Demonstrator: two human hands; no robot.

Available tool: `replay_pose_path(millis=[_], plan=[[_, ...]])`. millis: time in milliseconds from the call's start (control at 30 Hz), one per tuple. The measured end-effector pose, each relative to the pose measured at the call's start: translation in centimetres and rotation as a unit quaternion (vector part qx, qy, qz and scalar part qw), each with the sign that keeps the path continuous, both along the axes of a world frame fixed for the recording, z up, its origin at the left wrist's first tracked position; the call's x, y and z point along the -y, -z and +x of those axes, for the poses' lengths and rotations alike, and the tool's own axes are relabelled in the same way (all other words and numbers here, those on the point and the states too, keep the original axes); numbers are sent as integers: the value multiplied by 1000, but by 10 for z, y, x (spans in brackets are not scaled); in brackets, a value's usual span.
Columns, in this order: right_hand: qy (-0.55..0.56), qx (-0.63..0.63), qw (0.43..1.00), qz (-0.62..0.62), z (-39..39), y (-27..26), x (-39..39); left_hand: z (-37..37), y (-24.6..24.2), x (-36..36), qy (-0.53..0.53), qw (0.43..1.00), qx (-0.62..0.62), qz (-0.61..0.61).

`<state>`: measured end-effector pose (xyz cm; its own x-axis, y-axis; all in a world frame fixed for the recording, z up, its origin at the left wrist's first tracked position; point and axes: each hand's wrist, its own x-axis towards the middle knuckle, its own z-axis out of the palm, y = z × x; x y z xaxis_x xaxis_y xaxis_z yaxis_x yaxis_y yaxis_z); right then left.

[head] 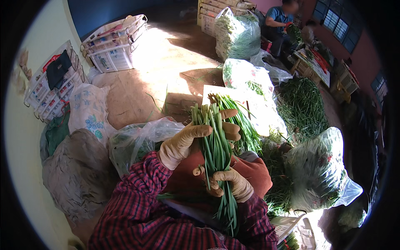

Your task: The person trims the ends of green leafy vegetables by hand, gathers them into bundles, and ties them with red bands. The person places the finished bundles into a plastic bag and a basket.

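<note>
A bunch of garlic chives (215,137) stands nearly upright before my chest, pale stalk ends up and dark leaves hanging down. My left hand (179,145), in a cream work glove, holds its upper part, thumb in front and fingers reaching round behind to the right. Lower down, my gloved right hand (239,182) closes round the leaves. Just behind, more chives (243,122) lie on a pale board (265,120) in bright sun. Below the bunch is reddish-orange cloth (257,175) over my lap.
Clear plastic bags of greens stand at right (315,168) and at the back (237,36). Loose greens (301,109) are heaped at right. Stacked white crates (115,57) and a woven sack (89,109) stand at left. A person (276,23) sits at the back, handling greens.
</note>
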<state>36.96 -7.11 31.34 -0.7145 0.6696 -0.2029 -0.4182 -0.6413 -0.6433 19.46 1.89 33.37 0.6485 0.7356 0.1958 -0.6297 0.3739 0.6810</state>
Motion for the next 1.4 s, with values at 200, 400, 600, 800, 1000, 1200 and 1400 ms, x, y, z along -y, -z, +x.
replay_pose_path(millis=[200,400,600,800,1000,1200,1400], plan=[[10,67,996,50,9,7,6,-9,-2,-27,-195,980,15,-27],[74,89,993,-19,47,8,41,-111,-4,-104,-387,914,124,-6],[57,79,995,-10,49,20,53,-160,11,-120,-482,869,109,27],[67,61,996,21,42,18,52,-155,4,-112,-500,862,79,25],[128,98,984,75,40,15,47,-128,0,-88,-450,885,117,8],[164,89,980,68,44,12,50,-116,-1,-83,-429,895,123,-9],[206,84,973,61,49,9,55,-112,-2,-89,-526,847,66,40]])
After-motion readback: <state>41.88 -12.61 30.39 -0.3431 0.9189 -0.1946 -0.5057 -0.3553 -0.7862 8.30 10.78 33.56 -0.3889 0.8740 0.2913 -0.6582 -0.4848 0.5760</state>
